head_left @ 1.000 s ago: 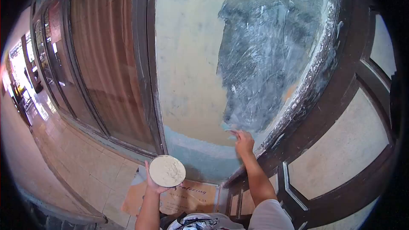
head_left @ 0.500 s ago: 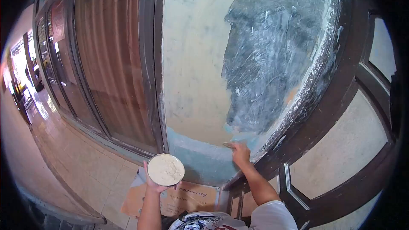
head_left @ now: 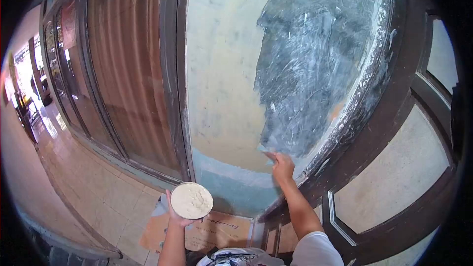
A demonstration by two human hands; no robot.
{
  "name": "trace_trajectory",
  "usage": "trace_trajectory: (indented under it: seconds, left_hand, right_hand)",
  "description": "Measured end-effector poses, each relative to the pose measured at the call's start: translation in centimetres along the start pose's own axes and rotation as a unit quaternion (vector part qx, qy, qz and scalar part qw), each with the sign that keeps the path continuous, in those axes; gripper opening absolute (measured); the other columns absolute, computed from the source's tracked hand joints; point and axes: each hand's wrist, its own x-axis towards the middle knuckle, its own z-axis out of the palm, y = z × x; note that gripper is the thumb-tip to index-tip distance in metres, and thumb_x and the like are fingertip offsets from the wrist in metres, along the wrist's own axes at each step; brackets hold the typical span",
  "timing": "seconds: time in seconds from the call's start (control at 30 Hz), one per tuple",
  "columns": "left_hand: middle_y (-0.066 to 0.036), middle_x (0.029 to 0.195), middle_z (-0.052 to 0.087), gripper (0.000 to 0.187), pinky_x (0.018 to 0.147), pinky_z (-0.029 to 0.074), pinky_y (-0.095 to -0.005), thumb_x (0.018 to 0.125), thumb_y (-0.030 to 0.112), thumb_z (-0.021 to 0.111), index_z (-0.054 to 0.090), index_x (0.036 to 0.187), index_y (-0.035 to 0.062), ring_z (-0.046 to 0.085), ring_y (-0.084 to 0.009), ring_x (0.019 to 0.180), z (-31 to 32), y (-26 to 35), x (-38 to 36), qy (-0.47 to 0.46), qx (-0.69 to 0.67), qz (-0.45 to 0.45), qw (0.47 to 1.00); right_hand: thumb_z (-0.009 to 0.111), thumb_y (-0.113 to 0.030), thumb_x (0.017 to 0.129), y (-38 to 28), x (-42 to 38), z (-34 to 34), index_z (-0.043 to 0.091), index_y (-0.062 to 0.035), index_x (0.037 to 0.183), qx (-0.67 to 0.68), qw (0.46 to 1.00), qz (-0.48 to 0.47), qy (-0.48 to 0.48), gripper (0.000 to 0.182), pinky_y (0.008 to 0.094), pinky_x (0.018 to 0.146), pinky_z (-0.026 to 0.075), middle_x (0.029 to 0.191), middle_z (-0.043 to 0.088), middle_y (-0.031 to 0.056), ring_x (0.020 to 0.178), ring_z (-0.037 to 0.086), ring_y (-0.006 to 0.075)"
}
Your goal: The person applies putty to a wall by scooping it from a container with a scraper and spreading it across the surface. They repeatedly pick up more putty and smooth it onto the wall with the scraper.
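Note:
My left hand [head_left: 178, 217] holds a round bowl of cream-coloured putty [head_left: 192, 200] from below and the side, low in front of the wall. In my right hand [head_left: 283, 166] is a putty knife [head_left: 268, 154], mostly hidden by the fingers, its blade end at the wall. The wall panel [head_left: 224, 83] carries smooth cream putty on its left. Grey, streaky surface [head_left: 310, 69] shows on its right, and a pale blue-green band [head_left: 231, 180] runs along the bottom. My right hand is at the lower edge where these areas meet.
A dark-framed window with a brown curtain [head_left: 128, 69] stands to the left. Dark wooden panelling [head_left: 389, 172] borders the right. Below lies a printed orange banner [head_left: 212, 231] on the tiled floor [head_left: 113, 192].
My right hand has moved slightly up and right along the wall with the putty knife. My left hand and the bowl have dropped a little in view.

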Motion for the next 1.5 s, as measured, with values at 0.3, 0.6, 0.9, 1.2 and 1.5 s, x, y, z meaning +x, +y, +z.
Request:
trace_trajectory:
  seconds: [0.3, 0.6, 0.9, 1.2, 1.5]
  left_hand:
    - [-0.030, 0.137, 0.056, 0.112, 0.052, 0.055, -0.0603, 0.074, 0.098, 0.035, 0.043, 0.151, 0.0166, 0.062, -0.0634, 0.094, 1.3, 0.0, -0.5, 0.022, 0.034, 0.017, 0.999]
    - [-0.034, 0.136, 0.055, 0.118, 0.057, 0.058, -0.0622, 0.073, 0.100, 0.034, 0.039, 0.154, 0.0142, 0.062, -0.0632, 0.094, 0.8, -0.2, 0.2, 0.027, 0.027, 0.023, 0.999]
    - [-0.036, 0.143, 0.048, 0.122, 0.067, 0.060, -0.0652, 0.071, 0.102, 0.033, 0.036, 0.154, 0.0127, 0.059, -0.0655, 0.102, 9.5, -0.7, 5.7, -0.117, 0.078, 0.022, 0.990]
    - [-0.032, 0.139, 0.053, 0.118, 0.057, 0.062, -0.0628, 0.074, 0.100, 0.033, 0.041, 0.150, 0.0100, 0.063, -0.0642, 0.093, 16.2, -1.9, 7.4, -0.101, 0.105, 0.052, 0.988]
    - [-0.031, 0.146, 0.047, 0.117, 0.063, 0.058, -0.0725, 0.075, 0.098, 0.036, 0.036, 0.154, 0.0121, 0.058, -0.0685, 0.102, 16.6, -2.0, 7.5, -0.119, 0.082, 0.067, 0.987]
  right_hand:
    - [0.061, -0.001, 0.085, 1.5, -2.4, 0.2, 0.075, -0.0122, 0.103, -0.018, 0.996, 0.051, -0.066, 0.025, 0.0503, 0.079, 0.054, 0.096, 0.072, 0.0114, 0.089, 0.066, 0.0371]
    - [0.063, -0.003, 0.085, 2.2, -6.1, 1.9, 0.075, -0.0094, 0.105, 0.013, 0.995, 0.055, -0.088, 0.024, 0.0487, 0.080, 0.055, 0.102, 0.074, 0.0139, 0.092, 0.068, 0.0364]
    - [0.066, -0.001, 0.082, -8.6, 8.1, -13.6, 0.076, -0.0162, 0.107, 0.090, 0.977, -0.183, -0.057, 0.031, 0.0426, 0.092, 0.048, 0.104, 0.075, 0.0031, 0.104, 0.067, 0.0260]
    - [0.064, -0.015, 0.083, -16.5, 12.2, -20.0, 0.072, -0.0150, 0.108, 0.073, 0.868, -0.474, -0.129, 0.027, 0.0433, 0.094, 0.054, 0.113, 0.070, 0.0027, 0.119, 0.062, 0.0271]
    - [0.063, -0.018, 0.085, -17.6, 12.2, -21.0, 0.071, -0.0110, 0.106, 0.016, 0.840, -0.529, -0.122, 0.024, 0.0450, 0.099, 0.051, 0.114, 0.069, 0.0076, 0.121, 0.062, 0.0308]
